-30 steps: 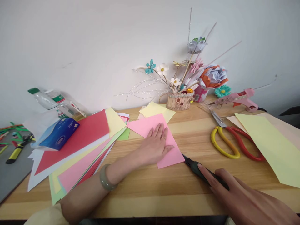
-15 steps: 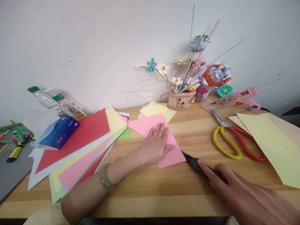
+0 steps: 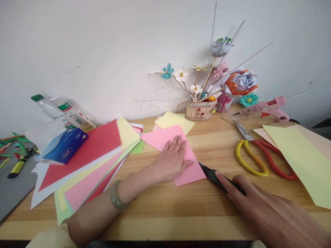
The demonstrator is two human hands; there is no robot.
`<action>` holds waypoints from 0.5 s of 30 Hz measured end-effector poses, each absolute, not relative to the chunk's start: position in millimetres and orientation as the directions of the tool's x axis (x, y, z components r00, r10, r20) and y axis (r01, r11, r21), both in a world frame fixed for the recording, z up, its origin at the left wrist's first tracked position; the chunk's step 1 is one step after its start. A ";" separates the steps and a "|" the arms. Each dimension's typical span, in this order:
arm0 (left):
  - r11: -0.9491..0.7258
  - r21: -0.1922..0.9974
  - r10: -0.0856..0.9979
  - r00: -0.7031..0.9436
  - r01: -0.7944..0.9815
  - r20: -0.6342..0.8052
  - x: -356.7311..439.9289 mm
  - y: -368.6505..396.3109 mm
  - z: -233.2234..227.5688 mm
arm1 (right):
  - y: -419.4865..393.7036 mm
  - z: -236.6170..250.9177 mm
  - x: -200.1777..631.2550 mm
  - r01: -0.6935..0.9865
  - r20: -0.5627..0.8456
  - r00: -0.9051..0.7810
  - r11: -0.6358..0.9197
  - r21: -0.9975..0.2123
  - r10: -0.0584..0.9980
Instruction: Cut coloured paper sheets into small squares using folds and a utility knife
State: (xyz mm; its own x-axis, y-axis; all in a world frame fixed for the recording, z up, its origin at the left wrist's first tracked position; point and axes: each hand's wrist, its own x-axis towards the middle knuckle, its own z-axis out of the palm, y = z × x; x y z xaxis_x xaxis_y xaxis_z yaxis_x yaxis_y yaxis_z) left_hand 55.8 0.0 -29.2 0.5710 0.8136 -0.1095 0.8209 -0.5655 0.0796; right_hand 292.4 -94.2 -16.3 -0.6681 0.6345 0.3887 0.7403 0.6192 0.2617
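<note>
A fanned stack of coloured paper point(image 3: 85, 162) fills the left-centre of the frame, with a blue tissue pack point(image 3: 66, 146) resting on its upper left edge and a plastic bottle point(image 3: 53, 106) lying behind that near the wall; a basket of paper flowers point(image 3: 200, 109) stands at upper centre against the wall; to the right lie scissors point(image 3: 258, 158) with one yellow and one red handle, a pink glue gun point(image 3: 269, 107) behind them, and a pale yellow sheet point(image 3: 300, 162) running to the right edge; none of these sits between the hands and the pink paper point(image 3: 173, 144) at the centre of the wooden table point(image 3: 165, 210).

Since half a second ago the knife point(image 3: 216, 176) (black handle, blade end hidden beneath the pink paper's lower right corner) has slid slightly up and to the left, and the right hand point(image 3: 261, 210) has come with it; the pink paper and left hand have stayed put.

The left hand point(image 3: 172, 160) lies flat and open on the pink paper, fingers spread, a ring on one finger, a bracelet at the wrist; the right hand, entering from the lower right, is closed around the knife's handle with the forefinger stretched along its top.
</note>
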 end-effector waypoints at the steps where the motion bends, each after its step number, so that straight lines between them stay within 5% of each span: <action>1: -0.563 0.084 0.814 0.569 0.822 -0.113 56.0 -0.2 -28.5 | -93.3 -14.9 290.7 0.739 0.395 -0.670 0.618 0.269 0.629; 15: -0.562 0.095 0.813 0.570 0.822 -0.122 57.1 -0.9 -26.1 | -86.1 -9.3 284.9 0.739 0.394 -0.673 0.593 0.321 0.626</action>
State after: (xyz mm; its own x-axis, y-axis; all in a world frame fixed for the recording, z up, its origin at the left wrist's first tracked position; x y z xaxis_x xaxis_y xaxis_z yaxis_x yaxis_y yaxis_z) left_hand 57.1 -0.9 -26.1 0.5696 0.8128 -0.1224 0.8219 -0.5616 0.0954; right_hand 284.9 -86.1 -9.3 -0.6730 0.6259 0.3940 0.7389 0.5927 0.3205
